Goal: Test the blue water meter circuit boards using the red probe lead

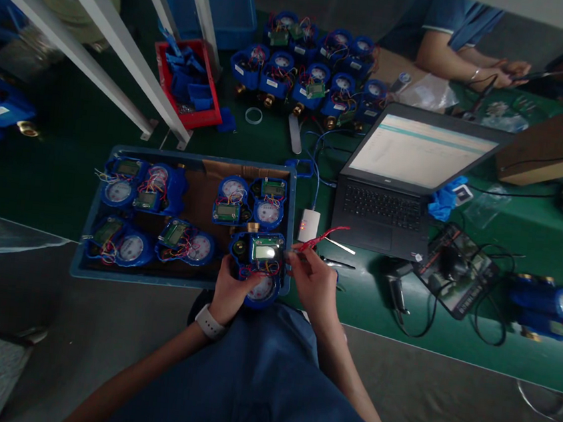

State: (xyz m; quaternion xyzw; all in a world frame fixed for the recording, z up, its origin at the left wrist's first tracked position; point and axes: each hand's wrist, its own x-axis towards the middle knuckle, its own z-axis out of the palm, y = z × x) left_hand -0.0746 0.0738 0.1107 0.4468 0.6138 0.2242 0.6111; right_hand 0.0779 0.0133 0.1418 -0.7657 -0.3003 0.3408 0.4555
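Observation:
My left hand (233, 290) is wrapped round the lower left of a blue water meter (262, 288), its thumb by the round dial. The meter sits at the tray's front right corner, and its small display (266, 251) looks bright. Beside the display's right edge, my right hand (313, 278) is closed in a pinch. A small dark item shows at those fingertips, too small to name. Red twisted wires (326, 234) stretch right from just behind the fingers; whether they join that item I cannot tell. More meters with exposed circuit boards (174, 233) lie in the blue tray (178, 282).
Right of the tray are a white box (309, 226) with a red light, a laptop (382, 208) and a barcode scanner (397, 287). Behind stand more meters (309, 90) and a red bin (205, 120). Another person's hands (507, 73) work at the far right.

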